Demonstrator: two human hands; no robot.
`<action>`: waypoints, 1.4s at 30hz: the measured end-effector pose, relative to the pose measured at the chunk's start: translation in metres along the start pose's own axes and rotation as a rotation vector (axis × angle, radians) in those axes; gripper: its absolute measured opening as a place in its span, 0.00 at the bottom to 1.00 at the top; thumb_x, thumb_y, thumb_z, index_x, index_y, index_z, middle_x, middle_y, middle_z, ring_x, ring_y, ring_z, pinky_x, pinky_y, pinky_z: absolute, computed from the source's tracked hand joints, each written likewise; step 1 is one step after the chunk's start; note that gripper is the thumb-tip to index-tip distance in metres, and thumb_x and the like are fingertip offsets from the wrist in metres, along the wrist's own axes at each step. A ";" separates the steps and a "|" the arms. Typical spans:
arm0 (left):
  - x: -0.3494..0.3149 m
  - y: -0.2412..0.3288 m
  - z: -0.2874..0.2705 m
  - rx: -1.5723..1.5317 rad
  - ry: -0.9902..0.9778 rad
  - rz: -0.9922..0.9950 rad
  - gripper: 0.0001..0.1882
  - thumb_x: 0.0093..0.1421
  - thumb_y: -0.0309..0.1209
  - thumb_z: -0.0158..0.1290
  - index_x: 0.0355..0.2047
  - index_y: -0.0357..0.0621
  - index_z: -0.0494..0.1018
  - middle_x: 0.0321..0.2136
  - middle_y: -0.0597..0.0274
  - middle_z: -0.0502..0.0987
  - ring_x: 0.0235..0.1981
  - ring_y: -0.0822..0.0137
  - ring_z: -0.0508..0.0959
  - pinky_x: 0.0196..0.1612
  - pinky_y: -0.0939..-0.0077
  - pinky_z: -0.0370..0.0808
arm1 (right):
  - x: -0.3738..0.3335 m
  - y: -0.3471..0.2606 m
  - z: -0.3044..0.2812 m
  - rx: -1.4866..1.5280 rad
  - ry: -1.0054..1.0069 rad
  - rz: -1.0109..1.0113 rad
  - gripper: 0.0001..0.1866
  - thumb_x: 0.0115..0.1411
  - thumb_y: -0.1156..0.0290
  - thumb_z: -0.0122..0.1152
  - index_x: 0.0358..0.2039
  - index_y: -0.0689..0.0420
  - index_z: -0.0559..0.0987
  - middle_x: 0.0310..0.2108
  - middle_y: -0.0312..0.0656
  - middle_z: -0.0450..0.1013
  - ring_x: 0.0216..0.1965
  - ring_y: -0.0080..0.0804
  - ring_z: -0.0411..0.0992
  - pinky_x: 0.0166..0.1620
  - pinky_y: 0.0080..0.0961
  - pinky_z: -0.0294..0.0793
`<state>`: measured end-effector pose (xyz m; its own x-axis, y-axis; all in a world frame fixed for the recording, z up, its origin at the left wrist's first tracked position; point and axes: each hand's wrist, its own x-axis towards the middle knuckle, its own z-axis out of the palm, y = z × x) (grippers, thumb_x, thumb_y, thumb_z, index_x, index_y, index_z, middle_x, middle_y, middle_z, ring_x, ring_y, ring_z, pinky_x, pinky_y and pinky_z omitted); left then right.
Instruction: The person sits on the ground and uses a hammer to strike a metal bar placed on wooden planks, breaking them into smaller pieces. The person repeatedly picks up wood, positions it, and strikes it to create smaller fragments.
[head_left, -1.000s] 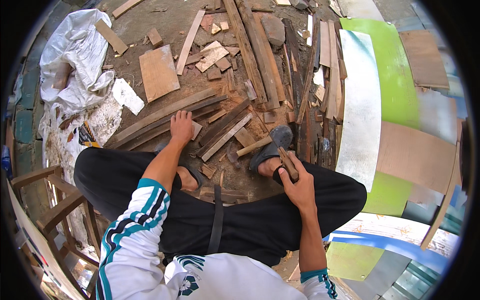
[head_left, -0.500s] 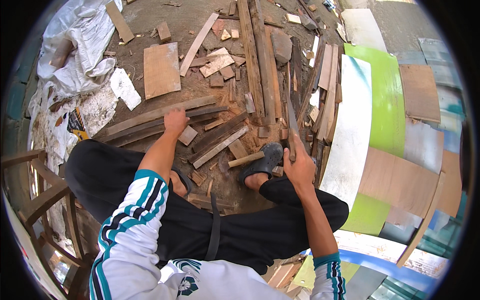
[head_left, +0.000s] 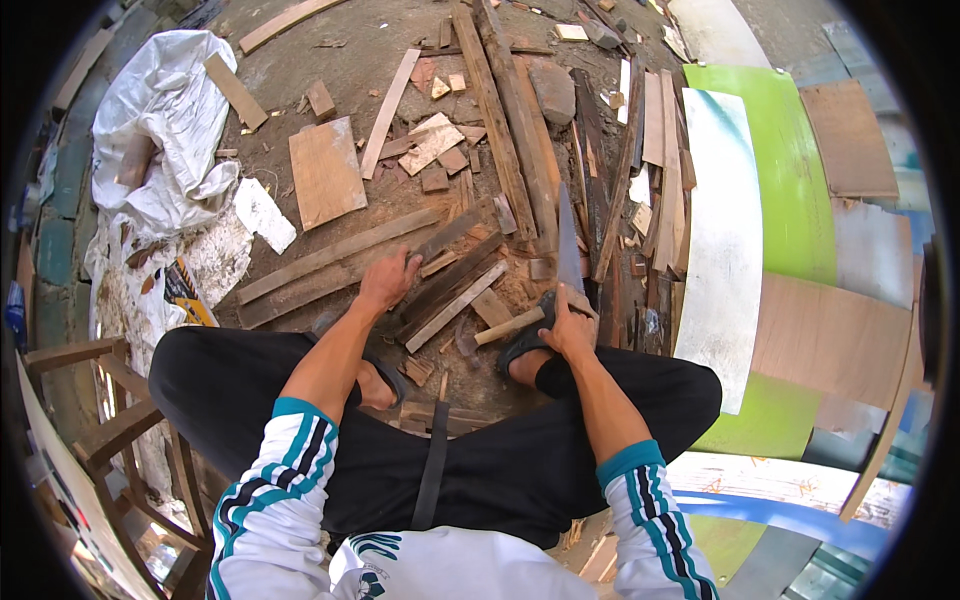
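Observation:
My right hand (head_left: 571, 322) is closed round the wooden handle of a handsaw, just above my right shoe. Its grey blade (head_left: 567, 240) points away from me, apart from any wood being cut. My left hand (head_left: 388, 278) grips a long brown plank (head_left: 320, 289) from above, its fingers curled over the edge. That plank slants from my left knee up toward the middle of the ground. Right behind it lies a second, paler plank (head_left: 340, 253). Shorter boards (head_left: 455, 300) are stacked between my hands, and a short pale stick (head_left: 508, 327) reaches to my right shoe (head_left: 527, 335).
Long timbers (head_left: 500, 130) run away from me ahead. To the right lean white (head_left: 722, 250) and green (head_left: 775, 150) sheets and plywood panels (head_left: 830, 335). A white sack (head_left: 165, 110) lies far left, above a wooden frame (head_left: 120, 425). Offcuts and sawdust litter the ground.
My left hand has slid right and nearer along the plank, which has turned from its edge to show its broad face. My right hand has moved a little left and nearer with the handsaw.

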<state>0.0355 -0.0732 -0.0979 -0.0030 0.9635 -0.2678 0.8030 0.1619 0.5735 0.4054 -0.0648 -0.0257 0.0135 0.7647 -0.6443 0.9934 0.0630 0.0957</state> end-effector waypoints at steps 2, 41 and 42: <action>0.005 0.010 -0.005 0.000 0.041 -0.061 0.27 0.72 0.50 0.37 0.50 0.36 0.67 0.31 0.33 0.79 0.35 0.33 0.78 0.39 0.42 0.74 | -0.001 0.001 -0.006 0.026 -0.013 0.068 0.58 0.55 0.52 0.66 0.74 0.48 0.37 0.47 0.61 0.77 0.50 0.59 0.74 0.57 0.46 0.65; 0.007 0.019 -0.207 0.343 -0.325 -0.142 0.39 0.67 0.63 0.37 0.51 0.37 0.76 0.38 0.34 0.80 0.43 0.39 0.79 0.49 0.52 0.74 | 0.155 -0.020 -0.034 0.584 0.163 0.305 0.40 0.63 0.60 0.57 0.70 0.61 0.52 0.64 0.60 0.59 0.65 0.54 0.61 0.64 0.46 0.64; 0.009 0.014 -0.207 0.343 -0.350 -0.148 0.40 0.67 0.64 0.37 0.51 0.37 0.76 0.39 0.34 0.79 0.44 0.39 0.79 0.49 0.52 0.74 | 0.168 -0.015 -0.037 0.622 0.115 0.310 0.41 0.63 0.60 0.57 0.70 0.61 0.51 0.65 0.61 0.59 0.65 0.54 0.60 0.65 0.46 0.63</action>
<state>-0.0769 -0.0186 0.0677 0.0208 0.7969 -0.6038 0.9588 0.1553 0.2380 0.3881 0.0863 -0.1074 0.3284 0.7529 -0.5703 0.8267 -0.5212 -0.2121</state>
